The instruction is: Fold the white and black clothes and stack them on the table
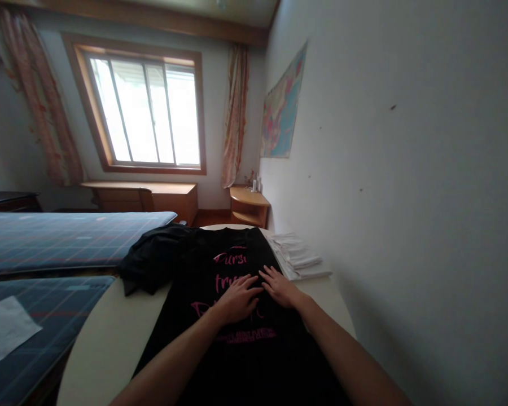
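A black T-shirt (245, 366) with pink lettering is spread over a round, pale table (97, 349). My left hand (239, 299) rests on the printed middle of the shirt, fingers stretched out and covering part of the letters. Close beside it, my right hand (279, 286) lies on the shirt's right side with its fingers spread. Neither hand grips the cloth. A bunched black garment (156, 256) lies left of the shirt, partly over the table's edge. To the right, against the wall, is a stack of folded white cloth (294, 254).
Mattresses with a blue plaid cover (68, 242) stand to the left, one with a white sheet of paper (8, 330) on it. A wall (427, 225) runs close along the right. Behind are a wooden desk (173, 192) and a corner shelf (249, 197) below a window.
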The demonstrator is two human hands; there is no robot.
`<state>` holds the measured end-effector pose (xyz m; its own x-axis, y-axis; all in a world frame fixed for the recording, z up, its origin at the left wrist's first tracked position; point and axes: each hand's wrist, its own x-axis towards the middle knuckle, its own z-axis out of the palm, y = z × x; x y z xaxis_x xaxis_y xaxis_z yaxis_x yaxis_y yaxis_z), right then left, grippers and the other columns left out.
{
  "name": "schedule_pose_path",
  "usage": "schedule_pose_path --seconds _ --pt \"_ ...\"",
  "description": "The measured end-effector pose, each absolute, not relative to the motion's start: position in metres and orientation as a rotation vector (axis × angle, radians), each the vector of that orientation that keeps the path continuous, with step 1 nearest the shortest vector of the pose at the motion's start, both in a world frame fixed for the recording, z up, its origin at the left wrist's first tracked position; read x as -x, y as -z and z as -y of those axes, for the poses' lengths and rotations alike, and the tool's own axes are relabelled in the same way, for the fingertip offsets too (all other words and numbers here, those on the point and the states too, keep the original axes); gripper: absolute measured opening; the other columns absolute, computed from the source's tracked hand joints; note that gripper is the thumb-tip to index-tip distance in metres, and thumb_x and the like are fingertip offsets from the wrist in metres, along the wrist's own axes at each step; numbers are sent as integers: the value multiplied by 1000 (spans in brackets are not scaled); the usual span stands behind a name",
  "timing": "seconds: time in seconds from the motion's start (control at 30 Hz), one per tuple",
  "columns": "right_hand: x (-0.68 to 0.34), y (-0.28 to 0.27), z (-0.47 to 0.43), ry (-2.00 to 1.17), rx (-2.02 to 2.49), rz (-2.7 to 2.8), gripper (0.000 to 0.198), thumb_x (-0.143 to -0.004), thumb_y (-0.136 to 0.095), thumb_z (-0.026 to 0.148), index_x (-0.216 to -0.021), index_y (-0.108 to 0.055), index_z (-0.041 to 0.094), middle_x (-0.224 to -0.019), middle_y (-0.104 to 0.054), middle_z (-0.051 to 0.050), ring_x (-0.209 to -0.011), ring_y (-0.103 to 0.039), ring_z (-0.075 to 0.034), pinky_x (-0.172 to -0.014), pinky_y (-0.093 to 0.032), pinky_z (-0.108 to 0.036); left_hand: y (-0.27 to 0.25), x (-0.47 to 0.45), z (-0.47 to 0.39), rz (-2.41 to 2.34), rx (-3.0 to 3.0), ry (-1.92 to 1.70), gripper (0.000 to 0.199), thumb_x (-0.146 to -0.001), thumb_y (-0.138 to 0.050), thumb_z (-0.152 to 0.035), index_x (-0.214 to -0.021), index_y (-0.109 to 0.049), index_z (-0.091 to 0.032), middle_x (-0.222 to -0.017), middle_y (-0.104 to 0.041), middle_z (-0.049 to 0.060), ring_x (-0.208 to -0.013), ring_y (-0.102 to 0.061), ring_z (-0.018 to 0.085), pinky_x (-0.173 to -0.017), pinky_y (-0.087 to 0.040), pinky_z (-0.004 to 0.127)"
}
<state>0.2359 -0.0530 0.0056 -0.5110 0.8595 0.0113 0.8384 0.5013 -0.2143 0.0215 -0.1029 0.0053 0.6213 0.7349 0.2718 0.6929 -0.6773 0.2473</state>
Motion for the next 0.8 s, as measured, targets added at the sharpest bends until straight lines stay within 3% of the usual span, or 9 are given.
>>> schedule_pose_path --seconds 0.13,0.33,0.47,0.8 --pt "-249 -5 71 -231 1413 2683 61 -99 -30 42 -150 -37 9 -158 -29 -16 -147 -22 -30 -120 -20 -43 -4 -20 120 -1033 -2778 -502 47 -94 -46 -24 -140 -51 -30 -152 -43 5 -143 -33 29 -116 -30 48" --pt "-245 -4 87 -230 1496 2677 65 -100 -24 44 -153 -27 5 -160 -19 -17 -149 -12 -30 -119 -18 -46 -6 -19 135 -1093 -2729 -365 60 -95 -46 -50 -151 -34 -31 -161 -21 6 -149 -14 32 -119 -19 54" --pt "-240 -3 82 -274 1612 2636 68 -100 -22 48 -155 -20 8 -162 -12 -14 -150 -9 -29 -120 -15 -46 -10 -19 132 -1104 -2714 -362 61 -94 -48 -52 -150 -35 -32 -161 -23 5 -149 -16 31 -119 -18 52" --pt "-234 -8 57 -299 1669 2594 67 -99 -24 45 -155 -21 9 -162 -14 -13 -150 -11 -28 -120 -13 -45 -16 -21 111 -1128 -2698 -402 57 -94 -49 -51 -147 -40 -32 -159 -30 4 -147 -22 30 -119 -20 51"
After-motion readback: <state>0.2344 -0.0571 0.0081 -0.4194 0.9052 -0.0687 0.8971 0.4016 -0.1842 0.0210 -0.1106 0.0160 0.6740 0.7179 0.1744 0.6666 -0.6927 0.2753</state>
